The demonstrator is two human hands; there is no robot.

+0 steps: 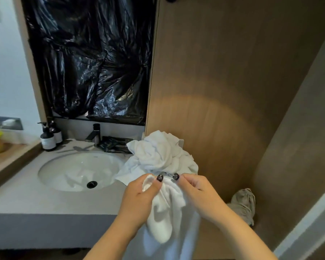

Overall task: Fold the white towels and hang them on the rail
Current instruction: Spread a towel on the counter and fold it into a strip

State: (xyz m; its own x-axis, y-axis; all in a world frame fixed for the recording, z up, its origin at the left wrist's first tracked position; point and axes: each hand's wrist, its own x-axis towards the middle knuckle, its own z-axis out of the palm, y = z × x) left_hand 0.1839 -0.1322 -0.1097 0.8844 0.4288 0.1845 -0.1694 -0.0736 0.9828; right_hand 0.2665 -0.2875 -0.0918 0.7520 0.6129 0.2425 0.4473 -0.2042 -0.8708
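Note:
A crumpled heap of white towels point(159, 152) lies on the right end of the grey counter point(45, 201), against the wooden wall. In front of it I hold one white towel point(166, 209) bunched up, its lower part hanging below the counter edge. My left hand point(142, 194) pinches the towel's top on the left, and my right hand point(199, 192) pinches it on the right, thumbs almost touching. No rail shows in this view.
A white sink point(79, 170) with a black faucet point(94, 135) is set in the counter. Two dark pump bottles point(49, 136) stand at the back left. Black plastic sheeting point(90, 59) covers the mirror. A grey cloth bundle point(244, 203) lies by the wooden wall point(223, 91).

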